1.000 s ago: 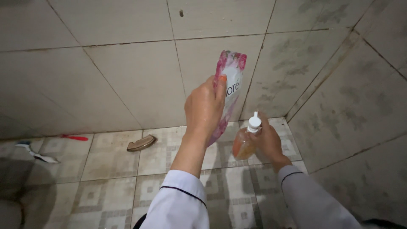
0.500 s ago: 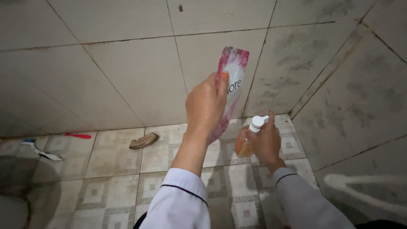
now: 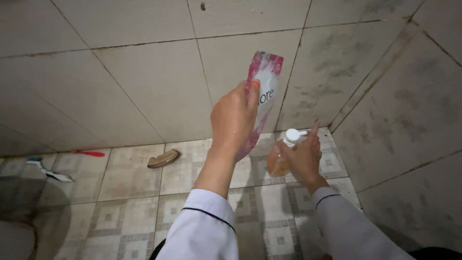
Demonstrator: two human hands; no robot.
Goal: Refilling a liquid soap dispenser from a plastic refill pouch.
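The pink flowered soft plastic refill pouch (image 3: 262, 96) stands nearly upright in your left hand (image 3: 234, 123), its long axis running from the far top edge down toward you, leaning a little right at the top. Your fingers wrap tight around its middle, hiding the lower half; only a strip shows below your palm. Just right of it, your right hand (image 3: 304, 156) grips the clear pump bottle of orange liquid (image 3: 279, 159), forefinger raised beside the white pump head (image 3: 292, 136). Your hand hides the bottle's right side. On the patterned floor tiles (image 3: 120, 216) at far left lie a brown curved piece (image 3: 163, 158) and a red stick (image 3: 91, 153), too small to identify.
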